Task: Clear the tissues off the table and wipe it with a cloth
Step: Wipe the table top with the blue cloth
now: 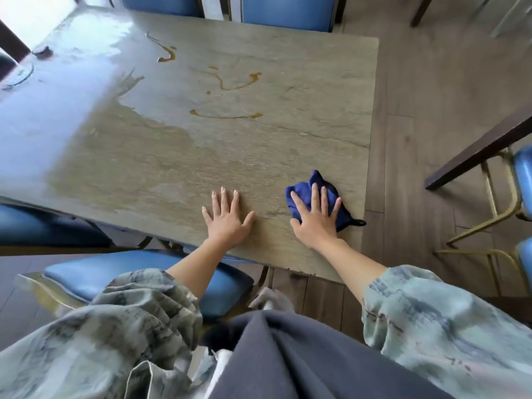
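A stone-patterned table (178, 156) fills the view. My right hand (315, 216) lies flat with spread, straight fingers on a crumpled dark blue cloth (318, 182) near the table's front right corner. A small black loop of the cloth sticks out to the right. My left hand (227, 216) rests flat on the bare tabletop to the left of the cloth, holding nothing. Thin amber liquid streaks (227, 115) curve across the middle and far part of the table. No tissues are in sight.
Blue padded chairs stand around the table: one at the front (115, 279), one at the left (43, 226), two at the far side (288, 11). A glass (18, 73) sits at the far left. Another dark table (483, 148) and chairs stand to the right.
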`<act>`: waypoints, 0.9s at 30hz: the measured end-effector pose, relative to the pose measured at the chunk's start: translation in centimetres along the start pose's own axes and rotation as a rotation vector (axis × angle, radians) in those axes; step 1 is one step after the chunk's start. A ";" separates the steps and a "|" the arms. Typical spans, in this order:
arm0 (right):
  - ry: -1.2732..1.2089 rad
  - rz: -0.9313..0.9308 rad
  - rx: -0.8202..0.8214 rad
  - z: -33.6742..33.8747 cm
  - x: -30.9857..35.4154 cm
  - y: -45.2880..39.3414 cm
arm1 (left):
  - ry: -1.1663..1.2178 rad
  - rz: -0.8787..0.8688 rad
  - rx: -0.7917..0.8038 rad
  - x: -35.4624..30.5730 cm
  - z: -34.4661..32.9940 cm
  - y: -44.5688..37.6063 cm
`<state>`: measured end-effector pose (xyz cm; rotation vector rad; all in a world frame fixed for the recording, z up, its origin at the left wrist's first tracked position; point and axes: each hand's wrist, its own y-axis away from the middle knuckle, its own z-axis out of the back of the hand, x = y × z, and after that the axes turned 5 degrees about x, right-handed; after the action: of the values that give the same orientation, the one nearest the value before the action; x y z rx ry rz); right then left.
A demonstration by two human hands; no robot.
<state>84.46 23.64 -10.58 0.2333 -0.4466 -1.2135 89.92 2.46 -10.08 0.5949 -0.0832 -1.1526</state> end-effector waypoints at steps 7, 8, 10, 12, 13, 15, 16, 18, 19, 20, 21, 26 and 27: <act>0.206 0.381 -0.010 -2.2 -5.8 5.2 | 0.112 0.020 -0.124 -0.6 -1.3 -0.1; 0.250 0.412 -0.031 -2.1 -7.4 5.6 | 0.126 0.034 -0.144 -0.9 -1.4 -0.1; 0.312 0.408 -0.058 -1.5 -10.2 5.6 | 0.116 0.059 -0.164 -1.3 -1.7 -0.1; 0.303 0.330 -0.046 -0.4 -11.4 4.3 | 0.077 0.075 -0.159 -1.5 -2.0 -0.3; 0.277 0.279 -0.041 0.2 -11.2 3.1 | 0.070 0.082 -0.157 -1.6 -2.1 -0.4; 0.209 0.169 -0.050 1.1 -9.4 0.5 | 0.076 0.088 -0.160 -1.5 -2.2 -0.5; 0.184 0.122 -0.054 1.3 -8.1 -0.8 | 0.079 0.088 -0.163 -1.4 -2.1 -0.5; 0.151 0.087 -0.049 1.3 -5.4 -2.7 | 0.083 0.097 -0.163 -1.3 -2.0 -0.6; 0.146 0.099 -0.046 1.1 -4.3 -3.2 | 0.085 0.102 -0.165 -1.3 -2.0 -0.6; 0.149 0.127 -0.054 0.9 -3.6 -3.3 | 0.081 0.104 -0.170 -1.4 -2.1 -0.5; 0.154 0.178 -0.072 0.5 -3.2 -3.0 | 0.072 0.103 -0.179 -1.5 -2.2 -0.4; 0.257 0.663 -0.072 -1.3 -5.9 0.5 | 0.042 0.161 -0.222 -2.3 -2.4 -0.1; 0.291 0.751 -0.063 -1.3 -7.4 0.9 | 0.052 0.188 -0.223 -2.8 -2.4 0.0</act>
<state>83.76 30.77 -12.85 0.1610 -0.2042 -0.4454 89.65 5.86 -11.46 0.4092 0.0336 -0.9480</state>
